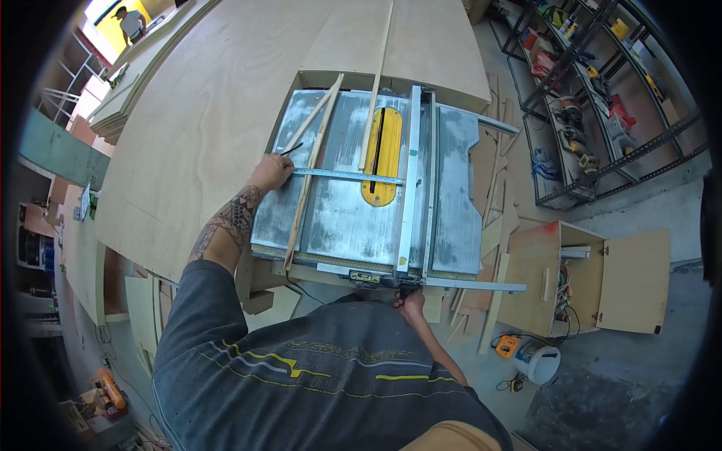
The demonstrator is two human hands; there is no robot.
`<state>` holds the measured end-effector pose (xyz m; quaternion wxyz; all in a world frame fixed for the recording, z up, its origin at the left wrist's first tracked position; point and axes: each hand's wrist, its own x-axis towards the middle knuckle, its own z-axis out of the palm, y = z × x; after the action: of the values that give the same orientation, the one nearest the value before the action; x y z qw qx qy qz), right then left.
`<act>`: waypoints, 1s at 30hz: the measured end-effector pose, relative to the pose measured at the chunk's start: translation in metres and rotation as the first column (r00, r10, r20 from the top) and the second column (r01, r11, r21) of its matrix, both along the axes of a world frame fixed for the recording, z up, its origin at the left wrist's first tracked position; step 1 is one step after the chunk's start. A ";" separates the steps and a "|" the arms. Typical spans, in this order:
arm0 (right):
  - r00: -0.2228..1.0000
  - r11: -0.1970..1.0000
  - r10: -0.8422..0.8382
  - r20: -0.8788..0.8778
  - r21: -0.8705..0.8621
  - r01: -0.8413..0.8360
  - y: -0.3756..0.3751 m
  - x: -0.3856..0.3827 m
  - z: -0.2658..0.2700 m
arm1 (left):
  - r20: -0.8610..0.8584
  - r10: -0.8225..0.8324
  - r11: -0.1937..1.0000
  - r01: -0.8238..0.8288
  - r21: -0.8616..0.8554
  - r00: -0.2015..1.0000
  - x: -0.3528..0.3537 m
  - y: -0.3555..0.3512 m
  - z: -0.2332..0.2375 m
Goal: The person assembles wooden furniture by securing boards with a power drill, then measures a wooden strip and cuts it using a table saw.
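Observation:
My left hand [271, 172] is closed at the left of a table saw [346, 218]. It holds a pale marked ruler [342, 175] and a dark, thin pencil-like stick [292, 149]. The ruler lies across the saw top and over the yellow throat plate [387, 135], its far end at the metal rip fence [411, 203]. Under it passes a long wooden strip [314, 165]. At the saw's front edge, my right hand [410, 307] is closed around the dark fence handle [406, 290], partly hidden below the rail.
Large plywood sheets [203, 113] surround the saw's left and far sides. More thin strips [376, 83] lie on top. To the right stand metal shelves [579, 113] with tools, an open wooden cabinet [530, 278] and a white bucket [541, 364]. A person [131, 25] stands far off.

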<state>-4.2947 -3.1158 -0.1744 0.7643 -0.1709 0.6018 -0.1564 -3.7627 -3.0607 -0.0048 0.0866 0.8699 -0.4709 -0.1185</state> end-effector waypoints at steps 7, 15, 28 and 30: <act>1.000 0.999 -0.009 0.022 0.050 0.008 -0.004 -0.003 -0.007 | 0.007 0.000 1.000 0.000 -0.020 1.000 -0.003 0.000 0.002; 0.999 1.000 -0.028 -0.036 0.002 0.028 -0.002 0.002 -0.007 | 0.007 0.005 1.000 -0.005 -0.003 1.000 -0.003 -0.001 0.001; 0.995 0.993 -0.018 -0.096 -0.116 0.006 0.005 0.001 -0.023 | 0.008 0.020 1.000 -0.020 -0.011 1.000 -0.006 0.000 0.004; 0.997 0.995 -0.018 -0.073 -0.095 0.011 0.004 0.001 -0.024 | 0.013 0.015 1.000 -0.015 -0.008 1.000 -0.006 0.000 0.005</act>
<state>-4.2936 -3.1121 -0.1982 0.7314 -0.2081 0.6228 -0.1840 -3.7690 -3.0612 -0.0002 0.0878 0.8738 -0.4653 -0.1103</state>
